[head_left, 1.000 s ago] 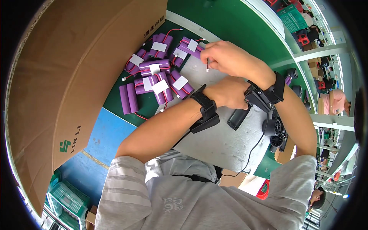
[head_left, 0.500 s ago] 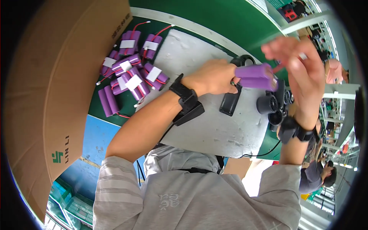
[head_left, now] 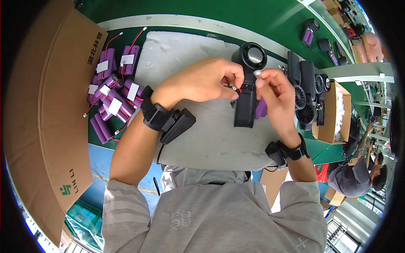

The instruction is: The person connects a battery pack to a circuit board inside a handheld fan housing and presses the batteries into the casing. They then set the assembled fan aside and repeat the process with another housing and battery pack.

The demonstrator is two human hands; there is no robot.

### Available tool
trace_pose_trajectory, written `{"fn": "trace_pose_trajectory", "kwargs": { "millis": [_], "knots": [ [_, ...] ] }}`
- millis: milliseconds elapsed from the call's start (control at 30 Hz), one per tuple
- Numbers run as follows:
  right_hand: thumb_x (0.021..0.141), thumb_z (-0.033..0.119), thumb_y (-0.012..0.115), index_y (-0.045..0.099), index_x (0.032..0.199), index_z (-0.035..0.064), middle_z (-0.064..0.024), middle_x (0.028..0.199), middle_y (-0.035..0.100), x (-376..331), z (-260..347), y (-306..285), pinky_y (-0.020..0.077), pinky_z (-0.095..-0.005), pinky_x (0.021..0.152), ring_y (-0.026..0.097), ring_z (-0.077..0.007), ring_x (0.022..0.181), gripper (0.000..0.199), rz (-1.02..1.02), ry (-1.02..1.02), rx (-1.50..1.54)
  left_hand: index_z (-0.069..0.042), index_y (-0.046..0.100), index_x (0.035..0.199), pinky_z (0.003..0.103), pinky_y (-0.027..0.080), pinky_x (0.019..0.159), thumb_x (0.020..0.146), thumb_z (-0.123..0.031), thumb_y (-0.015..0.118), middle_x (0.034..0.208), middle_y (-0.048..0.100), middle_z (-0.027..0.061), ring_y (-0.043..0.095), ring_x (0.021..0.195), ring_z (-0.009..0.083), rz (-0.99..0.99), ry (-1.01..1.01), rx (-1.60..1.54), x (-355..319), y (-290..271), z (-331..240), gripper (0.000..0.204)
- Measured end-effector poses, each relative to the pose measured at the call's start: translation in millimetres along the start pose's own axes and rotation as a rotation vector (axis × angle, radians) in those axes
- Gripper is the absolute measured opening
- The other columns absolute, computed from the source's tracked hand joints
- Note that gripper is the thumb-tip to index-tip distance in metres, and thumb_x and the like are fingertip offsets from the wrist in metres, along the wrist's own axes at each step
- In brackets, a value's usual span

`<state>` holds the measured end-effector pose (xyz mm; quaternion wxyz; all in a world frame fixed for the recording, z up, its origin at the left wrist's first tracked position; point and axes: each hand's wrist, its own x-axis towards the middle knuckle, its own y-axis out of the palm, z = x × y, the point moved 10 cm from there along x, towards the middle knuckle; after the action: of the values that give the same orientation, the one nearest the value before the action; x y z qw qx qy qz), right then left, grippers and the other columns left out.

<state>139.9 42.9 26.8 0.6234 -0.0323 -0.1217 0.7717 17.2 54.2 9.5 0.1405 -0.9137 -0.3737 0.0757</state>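
Black handheld fan [head_left: 247, 90]: on grey mat [head_left: 198, 139], near its far edge, between my hands. My left hand [head_left: 202, 80] pinches its small wire connector [head_left: 232, 87]; my right hand [head_left: 276, 95] grips a purple battery pack [head_left: 261, 110] just beside the fan.

Purple battery packs [head_left: 114, 101], black fan [head_left: 247, 90], grey mat [head_left: 202, 139], seemingly green bench [head_left: 253, 17].

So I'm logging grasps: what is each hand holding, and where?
Right hand pinches a purple battery cell at its top end; left hand pinches its wire connector.
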Motion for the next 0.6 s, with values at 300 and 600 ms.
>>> {"fn": "trace_pose_trajectory", "kwargs": {
  "millis": [300, 600],
  "knots": [
    [0.072, -0.003, 0.075, 0.052, 0.078, 0.0039, -0.0044, 0.08, 0.062, 14.7, 4.4, -11.1, 0.0412, -0.0232, 0.055, 0.053, -0.0087, 0.068, 0.025, 0.037, -0.255, -0.317, -0.002, 0.063, 0.087, 0.03, 0.045, 0.068, 0.075, -0.007, 0.074, 0.079, 0.064, 0.0051, 0.055, 0.073, 0.0161, -0.005, -0.096, 0.007, 29.2, -7.3, 5.0, 0.017],
    [0.065, -0.007, 0.076, 0.054, 0.075, 0.0026, -0.0093, 0.088, 0.07, 15.7, 10.5, -9.0, 0.0485, -0.0295, 0.059, 0.06, -0.0202, 0.07, 0.026, -0.004, -0.395, -0.471, -0.005, 0.064, 0.091, 0.027, 0.04, 0.064, 0.076, -0.006, 0.074, 0.082, 0.064, -0.0005, 0.054, 0.074, 0.0106, -0.023, -0.083, 0.041, 41.0, -6.9, 5.7, 0.018]
  ]
}}
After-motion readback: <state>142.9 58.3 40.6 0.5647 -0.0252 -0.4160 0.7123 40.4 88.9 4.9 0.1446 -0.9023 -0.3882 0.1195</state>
